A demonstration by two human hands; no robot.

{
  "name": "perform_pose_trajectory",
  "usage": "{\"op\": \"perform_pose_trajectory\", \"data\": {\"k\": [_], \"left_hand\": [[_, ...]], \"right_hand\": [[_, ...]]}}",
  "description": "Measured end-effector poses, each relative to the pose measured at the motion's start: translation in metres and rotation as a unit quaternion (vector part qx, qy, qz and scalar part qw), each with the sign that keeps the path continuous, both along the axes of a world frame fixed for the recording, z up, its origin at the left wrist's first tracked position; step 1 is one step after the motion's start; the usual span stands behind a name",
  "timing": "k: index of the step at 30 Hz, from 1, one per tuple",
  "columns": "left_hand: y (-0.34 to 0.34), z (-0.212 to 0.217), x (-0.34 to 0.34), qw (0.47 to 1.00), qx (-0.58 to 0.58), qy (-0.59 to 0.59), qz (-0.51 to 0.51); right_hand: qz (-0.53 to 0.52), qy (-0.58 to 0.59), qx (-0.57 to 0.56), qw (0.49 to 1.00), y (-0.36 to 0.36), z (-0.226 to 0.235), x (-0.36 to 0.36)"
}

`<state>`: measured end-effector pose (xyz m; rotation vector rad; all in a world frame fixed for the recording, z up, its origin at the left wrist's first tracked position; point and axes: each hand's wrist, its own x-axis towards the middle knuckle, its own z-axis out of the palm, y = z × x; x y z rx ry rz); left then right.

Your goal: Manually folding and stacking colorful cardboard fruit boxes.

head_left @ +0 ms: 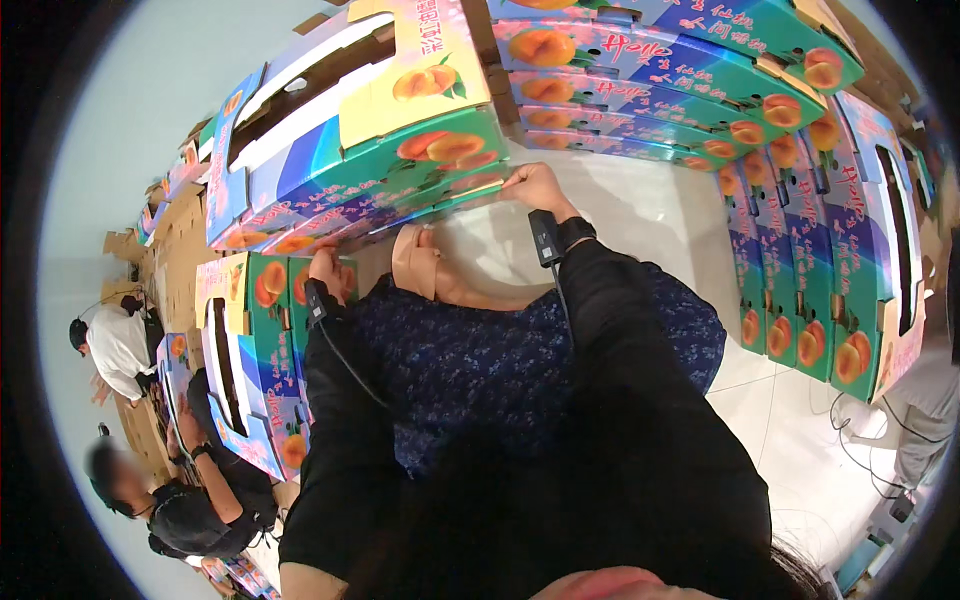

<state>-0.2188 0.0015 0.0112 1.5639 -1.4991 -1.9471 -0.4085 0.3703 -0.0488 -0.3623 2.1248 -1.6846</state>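
Black top (540, 480) fills the near foreground. Forward and to the left stands the carton stack (330, 175), close to a tan shoe (413, 262). I read the right hand (535, 188) as narrow, fingertips pinching a low edge at the stack's right corner. Left hand (325, 275): curled at the near left edge; I cannot tell whether it grips. Caution: uneven force may skew the stack; a slipped pinch could let it shift onto the shoe.

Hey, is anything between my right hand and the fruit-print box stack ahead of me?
Nothing visible: the fingers of your right hand are at the right end of the box stack, apparently touching it low down, with no object between.
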Motion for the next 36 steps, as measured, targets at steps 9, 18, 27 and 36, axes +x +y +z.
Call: {"op": "perform_pose_trajectory", "data": {"k": [9, 18, 27, 36], "left_hand": [[0.014, 0.005, -0.003, 0.998, 0.003, -0.016, -0.068], [-0.009, -0.008, 0.003, 0.997, -0.002, -0.001, -0.079], [0.007, 0.008, -0.002, 0.991, 0.041, -0.035, -0.120], [0.020, 0.010, -0.009, 0.993, 0.048, -0.045, -0.103]], "right_hand": [[0.046, 0.032, 0.059, 0.997, 0.032, 0.009, -0.031], [0.039, 0.029, 0.091, 0.995, 0.026, 0.013, -0.030], [-0.015, 0.037, 0.034, 0.999, 0.013, -0.004, -0.037], [-0.069, 0.103, -0.080, 0.989, -0.002, -0.018, -0.039]]}}
